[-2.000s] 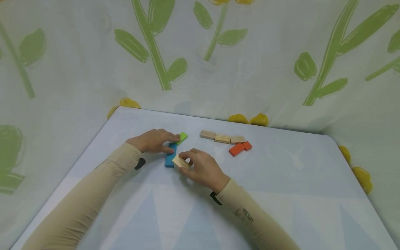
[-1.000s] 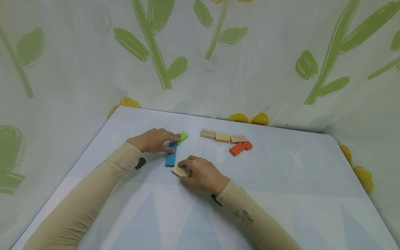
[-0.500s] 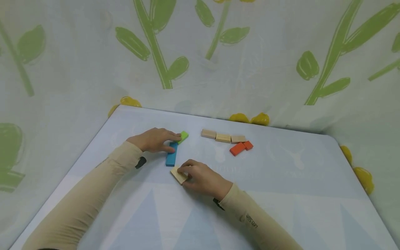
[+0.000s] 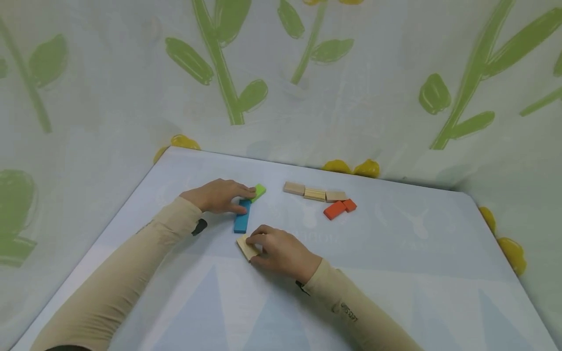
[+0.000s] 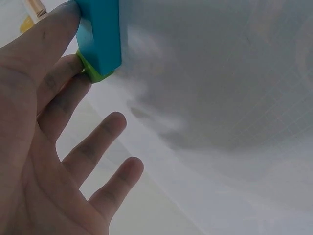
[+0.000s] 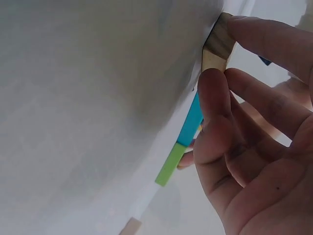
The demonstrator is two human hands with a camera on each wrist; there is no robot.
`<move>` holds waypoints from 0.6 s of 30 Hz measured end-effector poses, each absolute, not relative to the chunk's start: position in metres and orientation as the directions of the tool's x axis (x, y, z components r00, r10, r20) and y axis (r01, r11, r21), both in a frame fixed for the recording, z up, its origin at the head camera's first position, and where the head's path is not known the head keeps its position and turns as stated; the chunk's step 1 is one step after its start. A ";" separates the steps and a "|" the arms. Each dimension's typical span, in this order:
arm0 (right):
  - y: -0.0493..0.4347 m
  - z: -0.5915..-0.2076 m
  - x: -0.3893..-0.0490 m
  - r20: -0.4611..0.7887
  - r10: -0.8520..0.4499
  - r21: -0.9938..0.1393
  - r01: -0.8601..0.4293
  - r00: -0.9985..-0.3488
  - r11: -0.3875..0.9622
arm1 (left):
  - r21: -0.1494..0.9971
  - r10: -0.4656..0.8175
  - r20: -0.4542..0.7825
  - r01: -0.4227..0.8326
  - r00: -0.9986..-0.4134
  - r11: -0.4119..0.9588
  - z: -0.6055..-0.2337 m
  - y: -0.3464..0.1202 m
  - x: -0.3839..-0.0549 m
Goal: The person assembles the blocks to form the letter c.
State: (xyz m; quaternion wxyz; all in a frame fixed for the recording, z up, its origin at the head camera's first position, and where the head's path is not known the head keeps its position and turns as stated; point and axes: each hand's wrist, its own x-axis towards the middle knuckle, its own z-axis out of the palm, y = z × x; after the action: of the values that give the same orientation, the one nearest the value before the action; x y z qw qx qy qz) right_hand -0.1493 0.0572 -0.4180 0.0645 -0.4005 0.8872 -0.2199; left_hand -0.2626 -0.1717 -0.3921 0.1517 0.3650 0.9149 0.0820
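My right hand [image 4: 285, 251] holds a pale wooden block [image 4: 245, 247] by its edges between thumb and fingers. This block lies low at the table, just in front of the near end of a blue block [image 4: 241, 225]. At the blue block's far end, a light green block [image 4: 260, 191] joins it at an angle. My left hand [image 4: 216, 196] rests on this pair, thumb on the blue block and fingertips on the green one. In the left wrist view the other two fingers [image 5: 100, 142] stretch out loosely. The right wrist view shows fingertips on the wooden block [image 6: 218, 41].
Farther back, a row of wooden blocks [image 4: 314, 194] bends into two red-orange blocks [image 4: 335, 210]. They lie on a pale table [image 4: 395, 234] with printed blue triangles. A white curtain [image 4: 373, 107] with green plant prints hangs behind the far edge.
My right hand has brought the wooden block down and nearer to me, turning it to lie beyond the blue block's near end. The left hand has stayed on the blue and green blocks.
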 end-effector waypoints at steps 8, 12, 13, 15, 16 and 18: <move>0.052 -0.420 -0.149 0.084 -0.724 -0.375 -0.695 -0.685 0.613 | 0.266 0.691 -0.225 0.639 -0.687 0.722 -0.390 -0.172 -0.263; 0.051 -0.419 -0.149 0.084 -0.716 -0.357 -0.691 -0.693 0.628 | 0.281 0.693 -0.223 0.636 -0.685 0.719 -0.388 -0.171 -0.262; 0.051 -0.419 -0.149 0.085 -0.714 -0.357 -0.690 -0.695 0.630 | 0.285 0.695 -0.222 0.636 -0.684 0.717 -0.388 -0.171 -0.262; 0.051 -0.419 -0.149 0.090 -0.712 -0.357 -0.690 -0.696 0.630 | 0.287 0.695 -0.222 0.636 -0.684 0.717 -0.388 -0.170 -0.262; 0.051 -0.419 -0.149 0.091 -0.712 -0.359 -0.690 -0.697 0.629 | 0.287 0.695 -0.222 0.636 -0.683 0.717 -0.388 -0.169 -0.262; 0.052 -0.420 -0.149 0.099 -0.713 -0.361 -0.692 -0.695 0.625 | 0.283 0.693 -0.225 0.635 -0.685 0.719 -0.388 -0.169 -0.262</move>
State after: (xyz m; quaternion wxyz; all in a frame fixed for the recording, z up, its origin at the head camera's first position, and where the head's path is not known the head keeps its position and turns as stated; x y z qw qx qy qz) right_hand -0.1494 0.0518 -0.4197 0.0270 -0.3898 0.9009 -0.1887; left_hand -0.2617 -0.1689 -0.3876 0.1597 0.3636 0.9132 0.0911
